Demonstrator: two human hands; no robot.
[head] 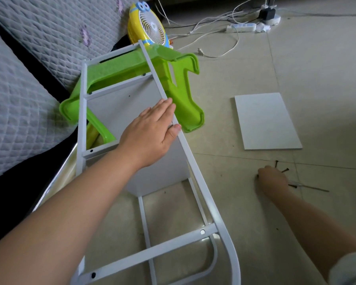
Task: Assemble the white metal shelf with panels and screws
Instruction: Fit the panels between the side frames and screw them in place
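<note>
Shelf frame (185, 145) lying on its side, propped on a green stool (132, 66).
Left hand (152, 130) rests flat on its rail, fingers straight; right hand (272, 179) curls over screws (285, 170) on the floor near a loose white panel (265, 122).

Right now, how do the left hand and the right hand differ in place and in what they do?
The left hand lies with straight fingers on the white shelf frame; the right hand is down on the floor, fingers curled among the dark screws. Both are bare.
</note>
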